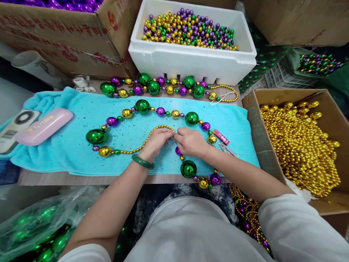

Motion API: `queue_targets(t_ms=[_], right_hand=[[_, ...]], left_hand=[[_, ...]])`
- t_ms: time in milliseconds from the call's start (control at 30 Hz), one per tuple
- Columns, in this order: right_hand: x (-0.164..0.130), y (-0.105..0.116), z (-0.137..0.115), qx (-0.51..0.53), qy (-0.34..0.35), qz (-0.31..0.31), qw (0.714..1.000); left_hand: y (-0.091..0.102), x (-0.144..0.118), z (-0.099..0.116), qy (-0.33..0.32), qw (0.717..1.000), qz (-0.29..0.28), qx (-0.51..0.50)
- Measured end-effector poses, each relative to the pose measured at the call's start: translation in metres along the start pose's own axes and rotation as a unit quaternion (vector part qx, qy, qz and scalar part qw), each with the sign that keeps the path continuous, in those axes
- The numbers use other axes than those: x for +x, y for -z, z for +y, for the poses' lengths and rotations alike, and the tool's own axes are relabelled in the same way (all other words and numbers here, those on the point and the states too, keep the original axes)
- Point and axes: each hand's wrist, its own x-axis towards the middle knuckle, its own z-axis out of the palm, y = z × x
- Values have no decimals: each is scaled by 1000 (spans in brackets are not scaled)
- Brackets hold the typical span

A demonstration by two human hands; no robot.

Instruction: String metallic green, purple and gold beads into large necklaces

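My left hand [157,142], with a green bangle on the wrist, is closed in a pinch at the end of a small gold bead strand. My right hand [189,141] meets it fingertip to fingertip, also pinched. Both grip a bead necklace [142,106] of green, purple and gold balls, looped on the turquoise towel [125,127]; the exact spot between the fingertips is hidden. Right of my right hand lie a small red packet [221,137] and a small pair of scissors or snips [228,149], with thin thread nearby.
Behind the towel lies another bead necklace [153,87], before a white foam box [189,54] of loose beads. A carton [341,140] of gold beads stands right. A pink case [45,126] and a phone [10,133] lie left. A large carton [57,39] stands back left.
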Motion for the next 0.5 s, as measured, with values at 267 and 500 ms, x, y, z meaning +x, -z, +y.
queue_targets(t_ms=[267, 500], right_hand=[[23, -1, 28, 263, -221, 9, 939], [43, 0, 41, 526, -285, -146, 788]], left_hand=[[3, 3, -14, -227, 961, 45, 152], [-3, 3, -30, -309, 920, 118, 211]])
